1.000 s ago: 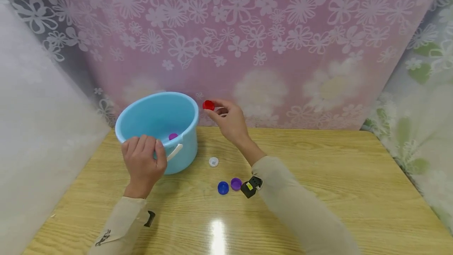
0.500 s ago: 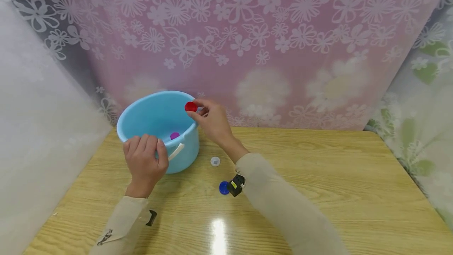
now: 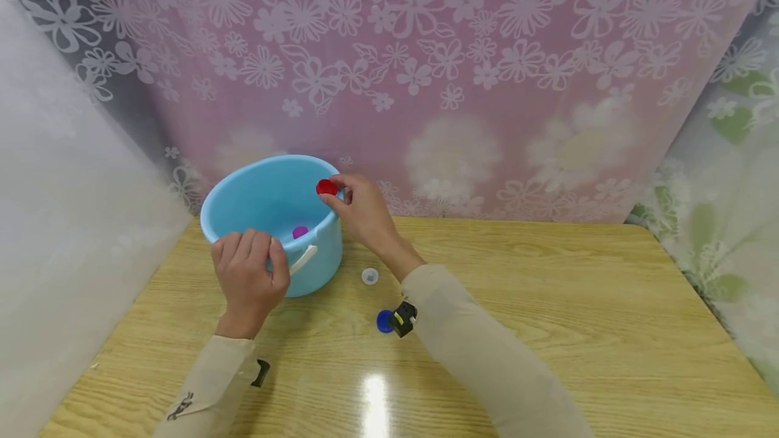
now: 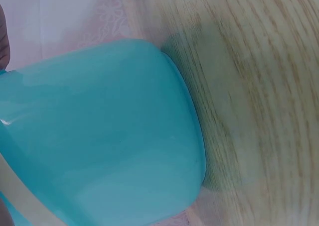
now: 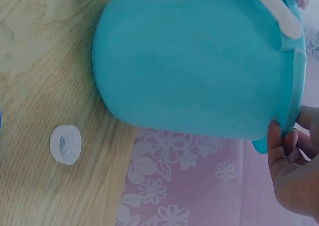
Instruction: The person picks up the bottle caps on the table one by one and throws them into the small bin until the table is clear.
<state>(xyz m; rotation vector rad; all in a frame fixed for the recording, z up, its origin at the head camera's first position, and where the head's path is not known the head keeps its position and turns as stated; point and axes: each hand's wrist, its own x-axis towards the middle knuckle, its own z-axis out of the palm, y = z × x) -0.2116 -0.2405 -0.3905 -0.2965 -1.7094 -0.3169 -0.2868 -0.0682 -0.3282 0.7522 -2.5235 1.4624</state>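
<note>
Head view: left hand point(image 3: 251, 272) grips near rim of blue bucket point(image 3: 325, 259), left of centre. Right hand point(image 3: 365, 211) pinches red cap point(image 3: 326, 187) at the bucket's upper-right rim. Cap probably light, stiff, smooth; side wall looks the best hold. White cap point(image 3: 370, 276) and blue cap point(image 3: 385, 321) lie lower centre; room on table point(image 3: 535, 282), right of frame.

Left wrist view: bucket fills left half; little of the hand shows.

Right wrist view: fingers at rim, right; red cap not visible. Table edge runs lower centre, near bucket base.

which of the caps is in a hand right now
The red cap, pinched in the right hand. The white cap and blue cap lie on the table; the purple cap is inside the bucket.
</note>
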